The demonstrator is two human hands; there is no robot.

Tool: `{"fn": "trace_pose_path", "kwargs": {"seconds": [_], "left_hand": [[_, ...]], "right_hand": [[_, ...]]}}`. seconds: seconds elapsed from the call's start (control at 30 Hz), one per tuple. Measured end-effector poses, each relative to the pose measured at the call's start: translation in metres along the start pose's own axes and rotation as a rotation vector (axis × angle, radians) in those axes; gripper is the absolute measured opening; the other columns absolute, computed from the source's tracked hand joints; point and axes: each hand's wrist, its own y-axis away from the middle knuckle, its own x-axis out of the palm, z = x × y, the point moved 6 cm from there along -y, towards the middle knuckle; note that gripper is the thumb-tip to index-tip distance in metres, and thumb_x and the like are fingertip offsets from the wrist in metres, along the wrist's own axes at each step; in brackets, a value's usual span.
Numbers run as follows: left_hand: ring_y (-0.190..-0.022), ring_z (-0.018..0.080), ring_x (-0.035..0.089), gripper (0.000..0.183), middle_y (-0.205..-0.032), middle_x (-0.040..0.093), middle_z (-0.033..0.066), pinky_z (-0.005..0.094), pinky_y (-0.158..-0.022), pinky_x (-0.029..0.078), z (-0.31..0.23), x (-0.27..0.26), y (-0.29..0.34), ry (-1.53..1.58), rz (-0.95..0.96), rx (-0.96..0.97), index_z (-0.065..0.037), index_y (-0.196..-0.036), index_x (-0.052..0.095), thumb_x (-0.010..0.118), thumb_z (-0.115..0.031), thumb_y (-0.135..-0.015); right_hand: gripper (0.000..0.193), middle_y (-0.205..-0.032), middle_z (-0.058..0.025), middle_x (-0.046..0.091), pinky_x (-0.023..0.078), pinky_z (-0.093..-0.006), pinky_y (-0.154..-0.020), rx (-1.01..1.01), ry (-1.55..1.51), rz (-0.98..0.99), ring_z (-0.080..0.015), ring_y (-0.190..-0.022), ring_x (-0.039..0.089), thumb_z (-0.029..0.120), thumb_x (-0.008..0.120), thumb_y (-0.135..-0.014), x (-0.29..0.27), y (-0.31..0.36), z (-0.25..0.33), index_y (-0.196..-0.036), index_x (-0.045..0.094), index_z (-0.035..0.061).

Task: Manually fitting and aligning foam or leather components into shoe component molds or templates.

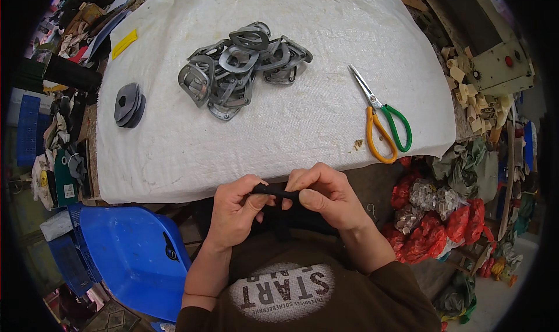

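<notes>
Between both hands, just off the table's front edge, is a narrow black piece (272, 190) seen edge-on; its exact kind cannot be made out. My left hand (235, 207) pinches its left end with thumb and fingers. On the other end, my right hand (324, 195) grips with thumb and bent fingers. Beyond them, a heap of grey metal frame-shaped pieces with open middles (236, 70) lies on the white-covered table (279, 140). A small stack of dark grey flat pieces (129, 106) sits at the left. To the right lie scissors (375, 103) with one orange and one green handle.
A blue plastic tub (131, 256) stands below the table at the left, with a small black piece inside. Red bags (428, 236) and clear bags of parts crowd the lower right. Cream-coloured pieces (466, 93) lie beside a machine (501, 70). A yellow strip (124, 43) rests at the far left.
</notes>
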Motion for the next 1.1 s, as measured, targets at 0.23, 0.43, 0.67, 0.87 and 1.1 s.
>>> {"fn": "trace_pose_path", "kwargs": {"seconds": [0.23, 0.43, 0.67, 0.87, 1.1], "left_hand": [[-0.05, 0.0051, 0.048, 0.021, -0.068, 0.058, 0.0033, 0.0185, -0.044, 0.036, -0.004, -0.002, 0.0, -0.142, -0.035, 0.034, 0.001, -0.083, 0.06, 0.058, -0.019, -0.088], [-0.05, 0.0102, 0.045, 0.02, -0.061, 0.049, 0.0041, 0.0234, -0.045, 0.034, -0.008, 0.002, 0.004, -0.302, -0.078, 0.201, 0.001, -0.082, 0.061, 0.061, -0.019, -0.085], [-0.051, 0.0134, 0.043, 0.015, -0.059, 0.046, 0.0044, 0.0261, -0.046, 0.033, -0.015, 0.01, 0.008, -0.477, -0.065, 0.413, 0.001, -0.081, 0.06, 0.063, -0.014, -0.083], [-0.051, 0.0099, 0.048, 0.016, -0.063, 0.051, 0.0044, 0.0225, -0.046, 0.038, -0.013, 0.006, 0.004, -0.302, -0.114, 0.262, 0.001, -0.083, 0.061, 0.061, -0.015, -0.086], [-0.053, 0.0063, 0.05, 0.02, -0.068, 0.056, 0.004, 0.0189, -0.046, 0.04, -0.01, 0.012, 0.005, -0.16, -0.129, 0.177, 0.002, -0.09, 0.061, 0.06, -0.018, -0.087]], "right_hand": [[0.008, -0.087, -0.0143, 0.056, 0.041, -0.029, -0.071, 0.087, 0.005, -0.117, -0.0152, -0.075, 0.052, 0.01, 0.052, -0.089, -0.002, 0.001, -0.003, -0.087, 0.047, 0.0034], [0.009, -0.08, -0.0102, 0.053, 0.039, -0.0276, -0.067, 0.026, -0.248, -0.248, -0.0156, -0.07, 0.046, 0.009, 0.054, -0.085, 0.006, 0.0, -0.009, -0.083, 0.046, 0.004], [0.015, -0.07, -0.0057, 0.05, 0.038, -0.0282, -0.069, 0.196, -0.493, -0.269, -0.0176, -0.071, 0.044, 0.003, 0.055, -0.079, 0.007, 0.003, -0.023, -0.094, 0.051, 0.0024], [0.029, -0.073, -0.0063, 0.055, 0.04, -0.0307, -0.071, 0.022, -0.392, -0.235, -0.0194, -0.078, 0.049, 0.013, 0.055, -0.086, 0.006, 0.001, -0.02, -0.112, 0.051, 0.0008], [0.018, -0.072, -0.0061, 0.057, 0.04, -0.0312, -0.072, -0.381, 0.6, -0.165, -0.0201, -0.07, 0.051, 0.01, 0.055, -0.087, 0.012, 0.006, 0.007, -0.103, 0.054, 0.002]]}}
